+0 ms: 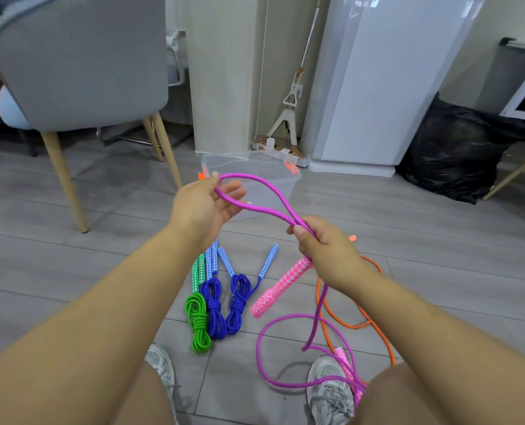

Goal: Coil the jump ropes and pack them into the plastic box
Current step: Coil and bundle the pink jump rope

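The plastic box [273,191] stands on the floor just beyond the left hand [203,207]. The purple rope [245,205] spans both hands as one loop. The left pinches its far bend, and the right hand [325,250] clenches both strands, the pink handle [281,286] hanging beneath. Below the right hand the long tail lies across the loose orange rope [318,289], so drawing in more loops could snag the two together.
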Available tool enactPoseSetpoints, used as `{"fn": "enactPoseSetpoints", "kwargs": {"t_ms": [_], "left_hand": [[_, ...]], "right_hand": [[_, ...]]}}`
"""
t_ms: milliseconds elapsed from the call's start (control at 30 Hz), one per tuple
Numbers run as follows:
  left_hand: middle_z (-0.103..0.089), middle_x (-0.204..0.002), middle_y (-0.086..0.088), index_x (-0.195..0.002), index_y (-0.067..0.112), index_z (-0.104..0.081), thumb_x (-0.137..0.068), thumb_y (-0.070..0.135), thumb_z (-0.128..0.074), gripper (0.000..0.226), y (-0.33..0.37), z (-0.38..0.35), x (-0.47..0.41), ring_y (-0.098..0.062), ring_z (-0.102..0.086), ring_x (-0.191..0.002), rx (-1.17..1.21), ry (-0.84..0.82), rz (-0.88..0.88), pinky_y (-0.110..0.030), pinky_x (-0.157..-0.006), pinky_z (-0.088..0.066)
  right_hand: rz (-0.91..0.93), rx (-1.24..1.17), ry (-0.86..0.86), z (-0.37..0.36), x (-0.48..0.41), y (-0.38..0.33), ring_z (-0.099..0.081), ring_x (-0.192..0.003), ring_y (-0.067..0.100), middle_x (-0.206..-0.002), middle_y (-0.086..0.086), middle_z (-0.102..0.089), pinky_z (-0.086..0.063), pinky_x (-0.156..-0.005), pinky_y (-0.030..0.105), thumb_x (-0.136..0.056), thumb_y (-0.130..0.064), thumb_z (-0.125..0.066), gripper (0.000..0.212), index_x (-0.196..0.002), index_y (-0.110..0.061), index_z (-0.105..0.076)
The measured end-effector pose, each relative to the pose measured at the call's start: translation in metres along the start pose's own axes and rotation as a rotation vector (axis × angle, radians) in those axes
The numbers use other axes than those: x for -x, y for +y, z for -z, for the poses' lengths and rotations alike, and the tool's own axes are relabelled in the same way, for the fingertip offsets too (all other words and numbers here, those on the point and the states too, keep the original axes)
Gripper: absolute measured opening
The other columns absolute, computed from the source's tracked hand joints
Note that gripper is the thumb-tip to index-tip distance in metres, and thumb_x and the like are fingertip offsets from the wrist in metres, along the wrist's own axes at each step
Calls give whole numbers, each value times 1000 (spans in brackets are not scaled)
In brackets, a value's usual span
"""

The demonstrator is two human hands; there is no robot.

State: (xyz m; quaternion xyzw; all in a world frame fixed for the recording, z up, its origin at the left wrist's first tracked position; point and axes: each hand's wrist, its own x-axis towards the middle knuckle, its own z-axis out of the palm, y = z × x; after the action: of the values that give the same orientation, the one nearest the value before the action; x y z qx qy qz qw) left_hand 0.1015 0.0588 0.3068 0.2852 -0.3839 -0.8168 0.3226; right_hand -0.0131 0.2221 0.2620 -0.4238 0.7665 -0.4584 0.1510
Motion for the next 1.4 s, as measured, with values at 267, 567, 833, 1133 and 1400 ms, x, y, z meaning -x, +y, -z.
{"fn": "enactPoseSetpoints", "kwargs": {"t_ms": [267,567,833,1133,1400], "left_hand": [[-56,-125,-7,-119,32,-62,-96,58,-24,51,-8,-16,3,-28,-59,-104,-303,128,14,-41,-77,-51],[-65,-104,-21,-123,35,-49,-98,55,-21,43,-14,-19,0,-22,-56,-60,-21,-74,108,-31,-60,-47],[-42,-63,3,-112,5,-58,-99,42,-35,45,-16,-14,-7,-10,-31,-51,-73,-146,180,-24,-49,-28],[-32,-55,4,-80,12,-55,-101,37,-37,37,-19,-13,0,-10,-28,-47,-136,-115,113,-25,-49,-31],[-26,-48,7,-80,13,-52,-98,44,-40,38,-9,4,-2,-7,-23,-37,-117,16,-11,-21,-45,-30]], "right_hand": [[34,259,-51,-19,2,-21,-49,-67,22,-69,1,-53,-43,-67,36,-98,-34,-41,20,-104,-22,-55],[71,383,-213,-31,2,-29,-51,-76,23,-67,-6,-50,-40,-66,32,-98,-37,-39,24,-114,-25,-53],[-18,275,-339,-31,0,-21,-59,-81,19,-87,2,-67,-49,-79,36,-98,-31,-41,23,-108,-15,-55],[28,396,-344,-19,3,-12,-54,-94,27,-101,13,-57,-44,-85,36,-98,-32,-43,30,-110,-10,-59],[-119,350,-360,15,15,10,-54,-69,14,-65,-7,-57,-44,-72,27,-98,-34,-39,30,-98,-16,-63]]}}
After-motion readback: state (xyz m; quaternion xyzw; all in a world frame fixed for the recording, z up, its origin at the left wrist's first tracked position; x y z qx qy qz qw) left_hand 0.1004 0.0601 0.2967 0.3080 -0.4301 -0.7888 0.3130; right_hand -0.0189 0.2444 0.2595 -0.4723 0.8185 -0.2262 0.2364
